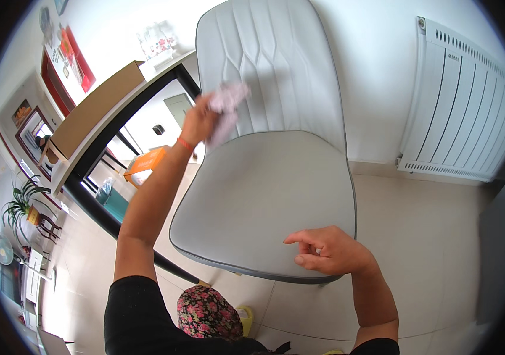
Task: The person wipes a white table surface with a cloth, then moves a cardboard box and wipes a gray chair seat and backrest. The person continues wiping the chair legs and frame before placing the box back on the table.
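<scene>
A grey padded chair (266, 199) with a stitched backrest (274, 93) stands in front of me, its back near the white wall. My left hand (199, 120) holds a crumpled pinkish cloth (229, 97), blurred, at the left edge of the backrest; whether the cloth touches it I cannot tell. Over the front right part of the seat is my right hand (330, 250), its fingers curled apart with nothing between them. A ring shows on one of its fingers.
At the left stands a table with a black frame (101, 148), bearing a long cardboard box (97, 106). Beneath it are an orange box (146, 165) and a teal bin (114, 202). A white radiator (456, 102) hangs on the right wall. A dark grey object (501, 262) stands at the far right.
</scene>
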Motion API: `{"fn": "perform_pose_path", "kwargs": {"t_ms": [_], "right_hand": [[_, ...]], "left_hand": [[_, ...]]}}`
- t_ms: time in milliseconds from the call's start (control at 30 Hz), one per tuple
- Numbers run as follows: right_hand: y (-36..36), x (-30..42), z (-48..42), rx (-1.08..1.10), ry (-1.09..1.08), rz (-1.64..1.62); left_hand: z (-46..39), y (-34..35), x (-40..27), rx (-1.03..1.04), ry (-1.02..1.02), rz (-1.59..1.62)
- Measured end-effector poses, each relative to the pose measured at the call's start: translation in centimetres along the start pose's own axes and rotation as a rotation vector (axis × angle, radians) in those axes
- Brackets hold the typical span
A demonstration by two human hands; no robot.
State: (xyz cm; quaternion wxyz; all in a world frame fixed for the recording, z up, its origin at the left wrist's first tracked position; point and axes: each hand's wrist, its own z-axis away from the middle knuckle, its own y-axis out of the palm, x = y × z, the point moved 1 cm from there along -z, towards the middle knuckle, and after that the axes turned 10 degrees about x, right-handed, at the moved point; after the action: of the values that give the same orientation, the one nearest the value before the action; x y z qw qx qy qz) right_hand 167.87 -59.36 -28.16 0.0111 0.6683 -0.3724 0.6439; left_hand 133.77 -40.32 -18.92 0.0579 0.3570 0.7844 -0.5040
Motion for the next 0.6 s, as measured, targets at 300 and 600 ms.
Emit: {"fn": "perform_pose_path", "kwargs": {"t_ms": [300,600], "right_hand": [[-0.5,-0.3,0.4,0.054,-0.052,-0.053],[-1.8,-1.9,0.6,0.089,-0.245,-0.148]], "left_hand": [[-20.3,-8.4,-4.0,-0.743,0.46,-0.552],[-23.3,2.1,2.5,-0.505,0.304,-1.048]]}}
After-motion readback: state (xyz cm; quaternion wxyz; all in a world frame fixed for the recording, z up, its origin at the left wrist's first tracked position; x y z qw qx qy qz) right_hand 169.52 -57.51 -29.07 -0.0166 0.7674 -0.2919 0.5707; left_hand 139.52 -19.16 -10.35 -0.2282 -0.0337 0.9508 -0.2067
